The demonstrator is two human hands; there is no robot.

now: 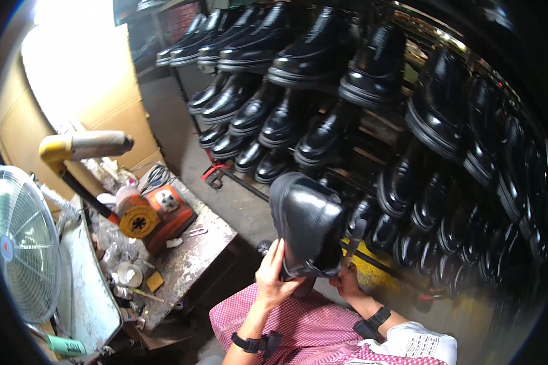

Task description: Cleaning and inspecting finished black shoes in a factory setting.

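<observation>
White sleeve: the white sleeve, close to the body, has small dark marks in rows; I can't read them.
Pink cloth: pink cloth with pale dots covers the lap.
Left arm: it comes up from the bottom, a black band on the wrist.
Left hand: the left hand grips the shoe's side, fingers pointing up, thumb across the bottom.
Right arm: it slants up and left, with a black strap on it.
Right hand: the right hand is curled tight around a thin tool; it's too dim to tell which kind.
Black shoe: the shiny black shoe is held up above the lap, between the hands.
Green thing: a mint-green thing at the far left has dark letters.
Table: the messy table holds an orange blower.
Fan: the round fan has a red mark in its middle.
Shoe rack: rows of shiny black shoes fill it.
</observation>
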